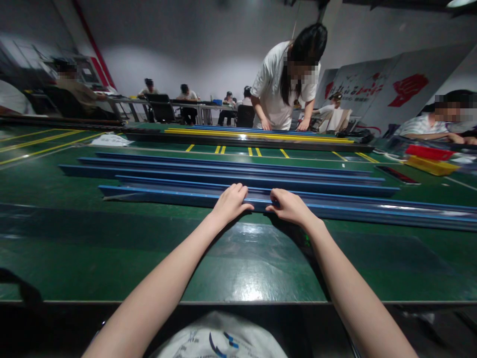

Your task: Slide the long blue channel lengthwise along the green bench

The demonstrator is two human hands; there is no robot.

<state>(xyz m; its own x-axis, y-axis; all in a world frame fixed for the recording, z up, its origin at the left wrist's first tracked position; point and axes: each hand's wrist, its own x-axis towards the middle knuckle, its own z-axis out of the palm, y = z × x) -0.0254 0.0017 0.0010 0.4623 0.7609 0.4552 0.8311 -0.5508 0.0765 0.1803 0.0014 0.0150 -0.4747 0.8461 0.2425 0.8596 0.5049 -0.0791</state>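
On a green table [112, 268], I grip the nearest blue rail [167, 199], left hand [231, 203] and right hand [289, 205] half-curled over it.

the head view looks forward and down across the green table [93, 268] from close by.

I have my left arm [167, 278] and right arm [354, 278] stretched forward, left hand [231, 201] and right hand [289, 205] near each other, fingers [240, 189] curled, thumbs [247, 207] pointing inward.

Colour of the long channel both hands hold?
The channel is blue, clearest in head view.
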